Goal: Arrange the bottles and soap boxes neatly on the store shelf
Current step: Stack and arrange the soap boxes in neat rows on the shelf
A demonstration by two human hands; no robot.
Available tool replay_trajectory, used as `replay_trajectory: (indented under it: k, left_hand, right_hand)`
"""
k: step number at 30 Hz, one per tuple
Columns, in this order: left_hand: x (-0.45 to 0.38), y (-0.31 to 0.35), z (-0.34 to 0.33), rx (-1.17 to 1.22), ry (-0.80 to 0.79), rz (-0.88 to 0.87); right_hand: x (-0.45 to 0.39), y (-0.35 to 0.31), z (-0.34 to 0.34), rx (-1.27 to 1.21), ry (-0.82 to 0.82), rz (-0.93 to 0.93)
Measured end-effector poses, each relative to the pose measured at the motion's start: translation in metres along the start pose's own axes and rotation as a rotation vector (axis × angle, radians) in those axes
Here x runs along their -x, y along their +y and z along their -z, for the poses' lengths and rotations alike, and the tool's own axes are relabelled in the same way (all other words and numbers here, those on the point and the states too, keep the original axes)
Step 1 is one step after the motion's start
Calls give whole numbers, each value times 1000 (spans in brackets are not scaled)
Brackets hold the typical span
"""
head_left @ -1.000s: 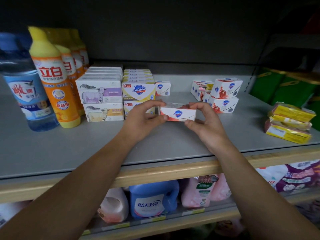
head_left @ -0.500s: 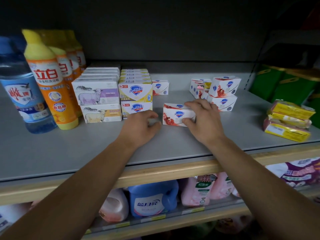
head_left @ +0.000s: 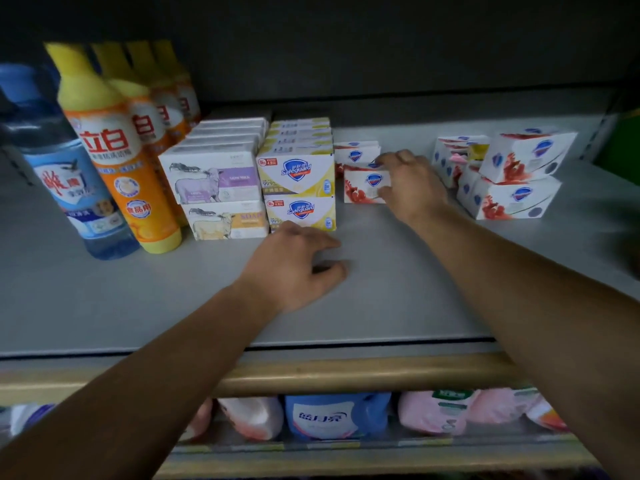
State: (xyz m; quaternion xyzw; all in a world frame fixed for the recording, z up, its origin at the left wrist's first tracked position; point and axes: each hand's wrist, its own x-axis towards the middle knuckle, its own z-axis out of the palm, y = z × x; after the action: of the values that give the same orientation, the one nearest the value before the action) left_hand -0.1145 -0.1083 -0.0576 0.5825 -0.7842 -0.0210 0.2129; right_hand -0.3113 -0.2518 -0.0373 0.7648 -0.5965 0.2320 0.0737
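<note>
head view: right hand fingers grasp the red soap box, just right of the yellow soap boxes. left hand fingers released, resting on the shelf

- Blue detergent jug on the lower shelf, label facing out.
- Pink refill pouches lying either side of the jug.
- Wooden rail along the upper shelf's front edge.
- Green packaging at far right, blurred.
</note>
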Motion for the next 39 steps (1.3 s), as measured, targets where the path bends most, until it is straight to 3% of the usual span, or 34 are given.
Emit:
replay_trajectory:
  k: [7, 14, 18, 28, 34, 39]
  left_hand:
    - [-5, -5, -3, 25, 9, -37]
    - [-7, -6, -4, 7, 0, -47]
    - [-7, -7, -5, 10, -13, -23]
    - [-6, -2, -1, -23, -43, -19]
    - [0, 5, 4, -90, -11, -11]
    - [-8, 39, 3, 114, 75, -59]
  right_hand:
    - [-56, 3, -33, -131, 58, 38]
    - [-73, 1, -44, -32, 79, 44]
    - [-64, 1, -34, -37, 7, 32]
    - [59, -7, 38, -177, -125, -28]
    - [143, 50, 81, -88, -228, -180]
    - [182, 100, 98, 44, -246, -368]
